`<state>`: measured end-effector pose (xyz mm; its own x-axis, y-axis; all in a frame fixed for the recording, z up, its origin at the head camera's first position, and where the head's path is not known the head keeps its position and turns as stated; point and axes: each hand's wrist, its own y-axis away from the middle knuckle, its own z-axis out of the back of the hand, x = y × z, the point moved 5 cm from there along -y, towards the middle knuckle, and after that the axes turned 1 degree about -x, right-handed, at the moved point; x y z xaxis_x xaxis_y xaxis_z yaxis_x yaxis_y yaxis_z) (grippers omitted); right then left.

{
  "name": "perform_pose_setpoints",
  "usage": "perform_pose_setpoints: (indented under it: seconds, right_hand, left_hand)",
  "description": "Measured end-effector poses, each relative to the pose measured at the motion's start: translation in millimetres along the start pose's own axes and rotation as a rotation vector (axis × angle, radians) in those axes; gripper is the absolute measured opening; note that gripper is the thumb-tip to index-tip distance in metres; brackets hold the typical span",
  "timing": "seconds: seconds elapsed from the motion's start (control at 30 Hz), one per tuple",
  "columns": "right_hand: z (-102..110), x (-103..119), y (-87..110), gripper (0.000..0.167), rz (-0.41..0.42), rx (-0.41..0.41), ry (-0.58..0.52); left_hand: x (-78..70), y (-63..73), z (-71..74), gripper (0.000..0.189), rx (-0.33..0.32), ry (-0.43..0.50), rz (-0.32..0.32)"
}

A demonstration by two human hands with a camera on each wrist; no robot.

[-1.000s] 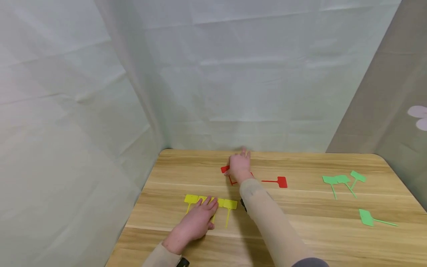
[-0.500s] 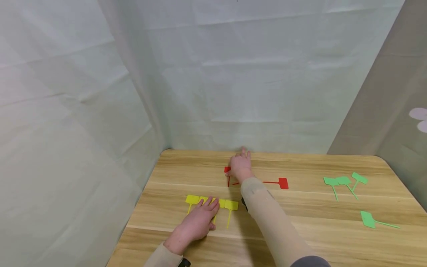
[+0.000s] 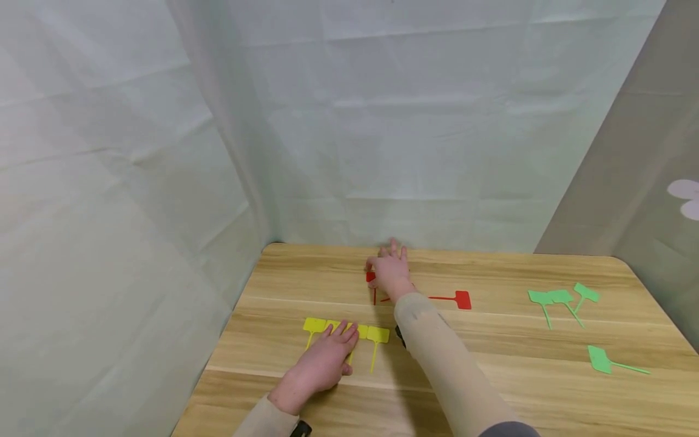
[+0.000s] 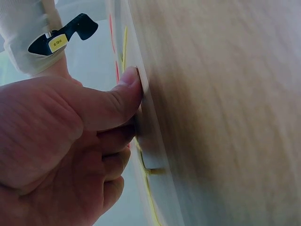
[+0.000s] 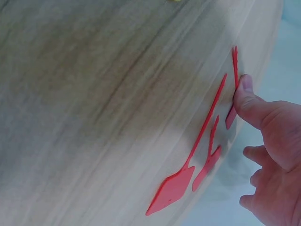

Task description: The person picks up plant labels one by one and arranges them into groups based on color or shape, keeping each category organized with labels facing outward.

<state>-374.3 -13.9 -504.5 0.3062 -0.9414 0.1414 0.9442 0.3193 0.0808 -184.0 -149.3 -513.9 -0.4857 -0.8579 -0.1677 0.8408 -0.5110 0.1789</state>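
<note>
1. Yellow tags (image 3: 363, 332): thin rect. plates w/ slim stems, flat in a row, heads side by side, stems to the near side; L hand (image 3: 323, 362) rests on the mid. ones (so they're part-hidden).
2. Red tag (image 5: 231, 117): R hand (image 3: 390, 272) pinches it, beyond the yellow row; stem to near side.
3. 2nd red tag (image 5: 207, 168): flat, just beside, mostly hidden in head view.
4. 3rd red tag (image 3: 462, 300): flat, farther R, stem pointing L.
</note>
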Motion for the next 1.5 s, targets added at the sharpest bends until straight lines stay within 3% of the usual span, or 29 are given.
perform_pose_setpoints:
  seconds: [0.27,0.43,0.6,0.87,1.23,1.33,1.5]
  right_hand:
    - [5,6,0.9,0.035,0.001,0.020,0.039]
    - [4,10,-3.7,0.027,0.012,-0.007,0.072]
    - [1,13,-4.5,0.031,0.029,-0.026,0.110]
    - [-3,12,-1.0,0.039,0.051,0.026,0.166]
    - [4,6,5.4,0.032,0.050,-0.020,0.091]
    - [1,3,6.6,0.036,0.041,-0.022,0.067]
    - [0,3,12.2,0.060,0.009,-0.021,0.098]
  left_hand:
    - [-2.4,1.9,-0.1,0.074,0.009,0.013,0.009]
    - [-3.2,4.6,0.8,0.074,0.017,0.023,0.015]
    - [-4.0,5.5,1.6,0.074,0.011,0.011,0.011]
    - [-7.5,5.8,2.0,0.074,-0.008,-0.002,-0.010]
    - [-8.5,5.6,5.3,0.075,-0.025,-0.012,-0.021]
    - [-9.0,5.3,6.0,0.075,-0.020,-0.006,-0.019]
    - [-9.8,4.8,7.0,0.074,-0.009,0.008,-0.014]
